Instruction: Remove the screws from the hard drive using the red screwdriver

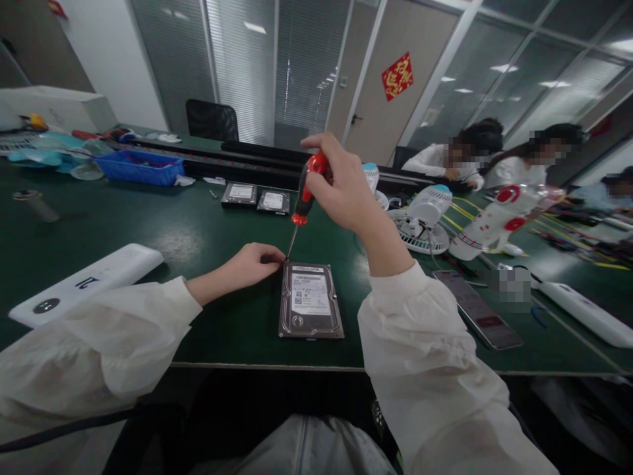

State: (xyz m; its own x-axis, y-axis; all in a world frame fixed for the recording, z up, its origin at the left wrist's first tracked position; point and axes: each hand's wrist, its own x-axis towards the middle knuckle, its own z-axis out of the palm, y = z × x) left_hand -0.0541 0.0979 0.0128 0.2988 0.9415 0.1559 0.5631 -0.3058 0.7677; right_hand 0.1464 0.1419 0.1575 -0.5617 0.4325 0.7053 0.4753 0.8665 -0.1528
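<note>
A hard drive point(310, 298) lies flat on the green table, label side up. My right hand point(339, 181) grips the red and black handle of a screwdriver point(302, 200). The screwdriver leans slightly, its tip down at the drive's far left corner. At that same corner, the fingertips of my left hand point(251, 265) are pinched together beside the tip. Whatever they may hold is too small to make out. Farther back lie two more hard drives, one on the left point(240, 193) and one on the right point(273, 202).
A white power bank point(91, 282) lies at left, and a blue tray point(140, 167) stands behind it. To the right are a phone point(477, 309), a small white fan point(429, 208) and a white bottle with red parts point(489, 227). Co-workers sit at the far right.
</note>
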